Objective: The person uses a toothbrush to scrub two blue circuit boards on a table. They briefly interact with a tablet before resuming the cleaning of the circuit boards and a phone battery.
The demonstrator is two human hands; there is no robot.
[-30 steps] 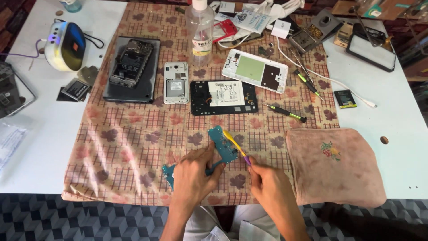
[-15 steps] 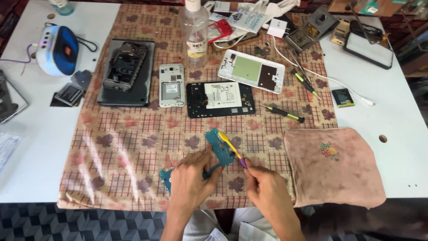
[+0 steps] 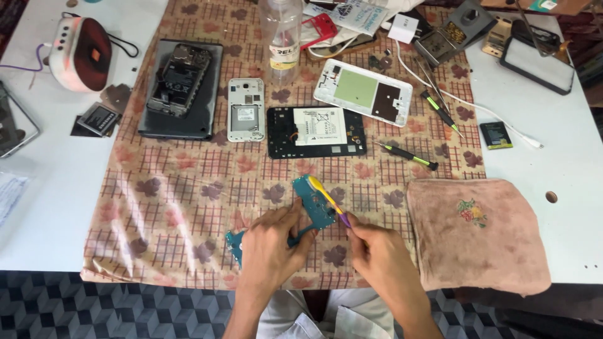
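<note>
My left hand lies curled over the teal circuit board, fingers pinching its lower edge and holding it against the patterned cloth. My right hand is closed in a pinch around the purple handle of a yellow brush, whose head rests on the board's upper part. The board sits between both hands, just ahead of them, near the cloth's front edge, with the black tablet frame beyond and a pink towel to the right.
</note>
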